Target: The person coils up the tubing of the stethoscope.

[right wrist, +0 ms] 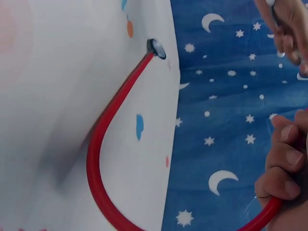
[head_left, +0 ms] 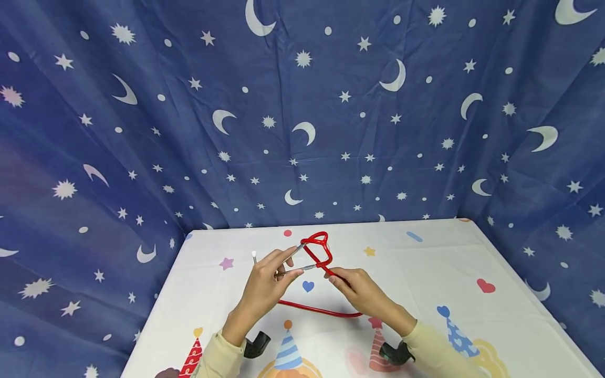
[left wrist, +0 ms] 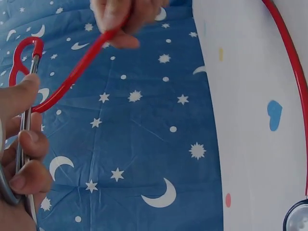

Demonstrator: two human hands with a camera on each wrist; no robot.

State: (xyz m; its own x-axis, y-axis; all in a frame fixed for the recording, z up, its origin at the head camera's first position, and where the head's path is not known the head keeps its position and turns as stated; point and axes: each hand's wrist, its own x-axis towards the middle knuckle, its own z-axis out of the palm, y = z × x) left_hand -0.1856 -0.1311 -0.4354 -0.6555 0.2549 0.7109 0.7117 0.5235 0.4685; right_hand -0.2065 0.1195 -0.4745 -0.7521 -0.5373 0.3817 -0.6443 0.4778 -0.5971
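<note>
A stethoscope with red tubing point(head_left: 319, 310) is held above the table between both hands. My left hand point(head_left: 266, 281) grips its two metal ear tubes point(left wrist: 24, 139), thumb on one side and fingers curled on the other. One white eartip point(head_left: 254, 254) sticks out behind that hand. Beyond the fingertips, the red tubing forms a small bent loop. My right hand point(head_left: 361, 291) holds the tubing just below this loop, fingers curled round it. From there the tube hangs in a long curve towards the round metal chestpiece point(right wrist: 157, 49), which the left hand hides in the head view.
A white tablecloth point(head_left: 425, 273) printed with hearts, stars and party hats covers the table. Behind it and at both sides hangs a dark blue curtain point(head_left: 331, 178) with moons and stars. Black wrist mounts point(head_left: 257, 345) sit by both sleeves.
</note>
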